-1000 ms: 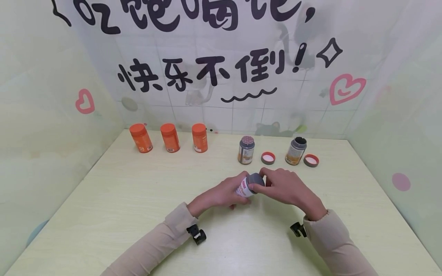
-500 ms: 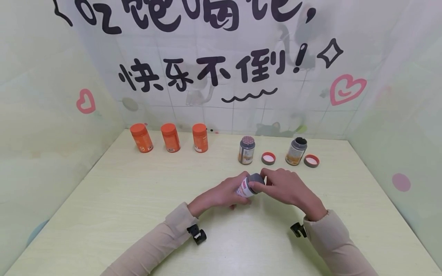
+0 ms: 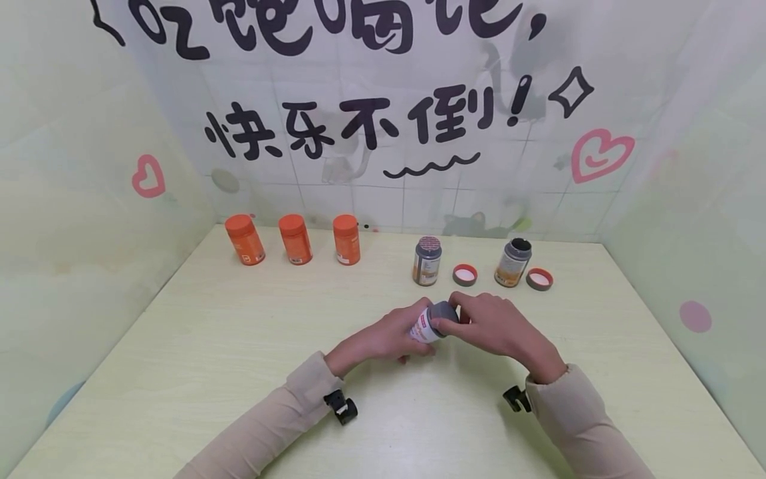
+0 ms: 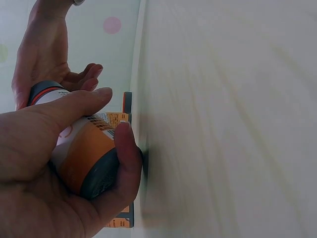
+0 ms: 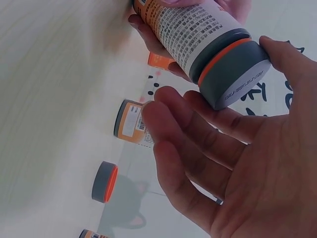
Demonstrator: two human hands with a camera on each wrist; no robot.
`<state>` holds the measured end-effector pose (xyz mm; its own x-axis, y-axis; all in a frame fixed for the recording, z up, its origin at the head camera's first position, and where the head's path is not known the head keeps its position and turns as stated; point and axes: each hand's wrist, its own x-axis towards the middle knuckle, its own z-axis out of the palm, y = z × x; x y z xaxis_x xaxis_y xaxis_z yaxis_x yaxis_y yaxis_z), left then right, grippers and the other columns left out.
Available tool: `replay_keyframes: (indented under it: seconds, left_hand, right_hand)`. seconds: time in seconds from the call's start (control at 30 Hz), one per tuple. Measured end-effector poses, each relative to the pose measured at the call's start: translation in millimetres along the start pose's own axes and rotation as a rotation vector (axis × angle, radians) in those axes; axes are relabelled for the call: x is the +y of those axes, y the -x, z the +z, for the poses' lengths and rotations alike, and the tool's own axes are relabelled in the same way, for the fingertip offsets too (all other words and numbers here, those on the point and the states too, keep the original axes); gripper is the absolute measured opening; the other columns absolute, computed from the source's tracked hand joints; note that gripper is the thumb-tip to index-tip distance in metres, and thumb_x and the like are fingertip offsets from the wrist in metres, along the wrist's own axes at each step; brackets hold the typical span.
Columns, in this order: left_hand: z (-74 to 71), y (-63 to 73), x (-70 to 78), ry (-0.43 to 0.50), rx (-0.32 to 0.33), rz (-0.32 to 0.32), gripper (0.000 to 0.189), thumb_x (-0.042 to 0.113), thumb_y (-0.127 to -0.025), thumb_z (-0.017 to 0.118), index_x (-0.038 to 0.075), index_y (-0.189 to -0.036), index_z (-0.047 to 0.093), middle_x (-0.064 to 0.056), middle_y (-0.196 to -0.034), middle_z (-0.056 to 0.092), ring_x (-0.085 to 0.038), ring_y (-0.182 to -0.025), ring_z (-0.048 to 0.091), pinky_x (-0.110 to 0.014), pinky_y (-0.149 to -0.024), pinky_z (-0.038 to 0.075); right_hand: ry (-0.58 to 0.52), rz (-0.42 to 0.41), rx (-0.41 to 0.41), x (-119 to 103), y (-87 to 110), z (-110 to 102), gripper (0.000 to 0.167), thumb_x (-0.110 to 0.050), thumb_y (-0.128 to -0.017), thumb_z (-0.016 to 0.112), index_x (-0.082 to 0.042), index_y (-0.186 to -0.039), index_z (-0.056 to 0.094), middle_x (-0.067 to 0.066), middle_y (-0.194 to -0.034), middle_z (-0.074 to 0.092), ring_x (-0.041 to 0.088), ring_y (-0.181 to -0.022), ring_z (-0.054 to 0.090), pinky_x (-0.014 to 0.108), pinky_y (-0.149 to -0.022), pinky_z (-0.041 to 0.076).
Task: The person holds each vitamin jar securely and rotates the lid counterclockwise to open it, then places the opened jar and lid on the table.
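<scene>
Tilted over the middle of the table, a supplement bottle (image 3: 423, 327) with a white and orange label is gripped round its body by my left hand (image 3: 397, 332). Its grey cap (image 5: 233, 72) with an orange ring is on the bottle's neck. My right hand (image 3: 497, 324) pinches that cap between thumb and index finger, the other fingers held off it in the right wrist view. Behind the hands stand a grey bottle (image 3: 427, 263) with a patterned seal over its mouth and another grey bottle (image 3: 512, 264) with a dark open mouth.
One loose cap (image 3: 465, 275) lies inside up between the grey bottles, a second loose cap (image 3: 540, 279) right of them. Along the back left stand three orange bottles, the left one (image 3: 245, 239), the middle one (image 3: 295, 239) and the right one (image 3: 346, 239). A printed sheet (image 3: 371, 186) rises behind.
</scene>
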<state>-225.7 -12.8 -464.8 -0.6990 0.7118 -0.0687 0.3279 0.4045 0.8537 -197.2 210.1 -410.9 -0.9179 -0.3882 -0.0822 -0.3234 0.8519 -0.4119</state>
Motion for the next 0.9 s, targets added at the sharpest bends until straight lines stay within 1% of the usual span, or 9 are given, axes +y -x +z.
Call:
replay_keyframes:
  seconds: [0.1,0.23,0.3,0.4,0.5,0.57,0.7,0.83,0.9]
  left_hand:
    - [0.0,0.3,0.1,-0.003,-0.001,-0.003,0.051,0.013,-0.091,0.079,0.018,-0.129,0.046,-0.006,-0.114,0.061,-0.018,-0.089,0.064,-0.029,-0.051,0.056]
    - [0.0,0.3,-0.4,-0.002,0.001,0.001,0.051,0.013,-0.091,0.079,0.018,-0.129,0.046,-0.006,-0.114,0.061,-0.019,-0.087,0.064,-0.028,-0.051,0.056]
    - [0.0,0.1,-0.6,-0.002,0.002,0.005,0.051,0.012,-0.091,0.079,0.017,-0.129,0.046,-0.006,-0.114,0.061,-0.018,-0.087,0.064,-0.028,-0.051,0.056]
    - [0.0,-0.1,-0.9,-0.005,0.001,0.007,0.050,0.012,-0.091,0.079,0.017,-0.128,0.046,-0.006,-0.113,0.062,-0.018,-0.086,0.064,-0.028,-0.051,0.055]
    - [0.1,-0.4,-0.7,-0.008,0.000,0.007,0.050,0.013,-0.091,0.079,0.017,-0.128,0.046,-0.006,-0.112,0.061,-0.018,-0.085,0.064,-0.028,-0.051,0.055]
    - [0.1,-0.6,-0.6,-0.006,0.000,0.008,0.050,0.013,-0.091,0.079,0.017,-0.128,0.046,-0.006,-0.112,0.061,-0.018,-0.084,0.064,-0.028,-0.050,0.055]
    - [0.3,-0.6,-0.2,-0.002,-0.001,0.007,0.050,0.013,-0.091,0.079,0.017,-0.128,0.046,-0.006,-0.112,0.061,-0.018,-0.085,0.064,-0.028,-0.050,0.055]
    - [0.2,-0.3,0.1,-0.001,0.002,0.008,0.051,0.012,-0.091,0.079,0.017,-0.129,0.046,-0.006,-0.113,0.061,-0.018,-0.087,0.064,-0.028,-0.050,0.056]
    - [0.2,-0.4,0.5,-0.002,0.004,0.009,0.051,0.012,-0.090,0.079,0.017,-0.129,0.046,-0.006,-0.113,0.061,-0.018,-0.087,0.064,-0.028,-0.050,0.055]
  right_hand:
    - [0.000,-0.005,-0.003,0.1,0.2,-0.6,0.040,-0.064,-0.095,0.061,-0.023,-0.098,0.060,-0.003,-0.072,0.061,0.012,-0.060,0.052,0.029,-0.056,0.040]
    - [-0.004,0.017,-0.007,0.5,0.6,-1.2,0.046,-0.068,-0.094,0.059,-0.023,-0.103,0.062,-0.004,-0.073,0.062,0.013,-0.061,0.053,0.030,-0.056,0.041]
    - [-0.005,0.031,-0.006,0.4,0.8,-1.6,0.048,-0.070,-0.093,0.057,-0.023,-0.102,0.062,-0.004,-0.072,0.062,0.014,-0.060,0.053,0.031,-0.055,0.041]
    - [-0.002,0.037,-0.001,0.2,1.1,-2.1,0.048,-0.070,-0.094,0.056,-0.022,-0.095,0.061,-0.003,-0.070,0.059,0.014,-0.059,0.051,0.031,-0.054,0.039]
    - [0.004,0.024,0.004,0.2,1.4,-2.2,0.046,-0.067,-0.094,0.058,-0.022,-0.092,0.060,-0.003,-0.070,0.059,0.014,-0.059,0.050,0.030,-0.055,0.039]
    - [0.007,0.012,0.004,0.3,1.3,-1.9,0.043,-0.066,-0.094,0.059,-0.022,-0.093,0.060,-0.004,-0.071,0.059,0.013,-0.060,0.051,0.030,-0.055,0.040]
    - [0.002,-0.005,-0.005,0.6,1.0,-1.4,0.043,-0.064,-0.094,0.061,-0.022,-0.103,0.062,-0.003,-0.074,0.062,0.013,-0.061,0.053,0.030,-0.056,0.041]
    - [0.003,-0.012,-0.010,0.8,0.8,-1.4,0.049,-0.064,-0.093,0.062,-0.021,-0.115,0.064,-0.003,-0.077,0.064,0.013,-0.062,0.055,0.029,-0.057,0.044]
    - [0.003,-0.005,-0.009,1.2,0.6,-1.3,0.051,-0.066,-0.093,0.061,-0.021,-0.117,0.064,-0.004,-0.077,0.064,0.013,-0.062,0.055,0.029,-0.057,0.044]
